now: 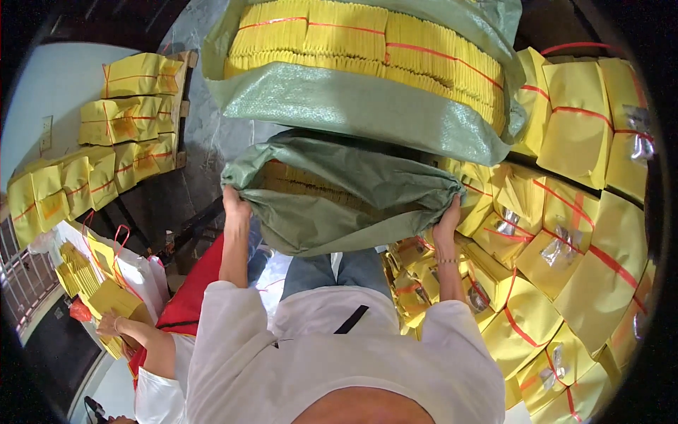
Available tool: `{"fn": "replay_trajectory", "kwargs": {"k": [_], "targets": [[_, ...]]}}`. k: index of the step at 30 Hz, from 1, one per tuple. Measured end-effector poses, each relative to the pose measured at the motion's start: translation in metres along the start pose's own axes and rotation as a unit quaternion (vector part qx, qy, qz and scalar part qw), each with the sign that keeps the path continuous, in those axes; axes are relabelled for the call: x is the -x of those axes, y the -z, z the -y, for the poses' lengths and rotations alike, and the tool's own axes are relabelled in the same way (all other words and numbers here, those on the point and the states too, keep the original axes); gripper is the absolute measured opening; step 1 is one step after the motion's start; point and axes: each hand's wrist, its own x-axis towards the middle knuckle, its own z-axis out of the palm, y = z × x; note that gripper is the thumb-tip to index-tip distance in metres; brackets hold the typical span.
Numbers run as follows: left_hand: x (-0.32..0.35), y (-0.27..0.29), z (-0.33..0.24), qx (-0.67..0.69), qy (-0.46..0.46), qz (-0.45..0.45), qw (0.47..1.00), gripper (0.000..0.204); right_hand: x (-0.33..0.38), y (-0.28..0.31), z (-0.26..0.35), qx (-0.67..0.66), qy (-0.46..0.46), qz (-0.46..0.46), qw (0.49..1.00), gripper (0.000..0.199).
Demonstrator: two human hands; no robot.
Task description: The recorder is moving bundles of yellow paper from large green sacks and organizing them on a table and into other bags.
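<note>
A green woven sack (318, 222) stretches between my two hands at waist height, its mouth partly gaping. Rows of yellow envelopes (318, 182) show dimly inside it. My left hand (235, 203) is closed on the sack's left corner, where the fabric bunches up. On the opposite corner, my right hand (448, 215) grips the gathered rim, with a bracelet on that wrist. Just beyond stands a larger green sack (339, 102), wide open and packed with bundles of yellow envelopes (346, 42) tied with red strips.
Tied yellow bundles (579, 134) pile up along the right side. More stacks (131, 120) stand on a wooden pallet (185, 106) at the far left. At lower left, another person's hand (108, 323) touches yellow envelopes beside a white bag (134, 272) and red fabric (191, 297).
</note>
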Motion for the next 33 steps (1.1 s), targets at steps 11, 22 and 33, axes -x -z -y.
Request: {"fn": "replay_trajectory", "kwargs": {"k": [11,22,33], "targets": [[0.027,-0.028,-0.033,-0.025,-0.043,0.046,0.998,0.031,0.015,0.005,0.032,-0.061,0.003,0.066,0.996,0.042],[-0.058,-0.014,0.041,-0.273,-0.204,0.052,0.939,0.048,-0.066,0.005,-0.044,0.214,0.179,0.050,0.959,0.056],[-0.068,0.013,0.095,-0.143,-0.069,-0.079,0.984,0.043,-0.027,0.019,-0.102,0.105,-0.043,0.065,0.991,0.040]]}}
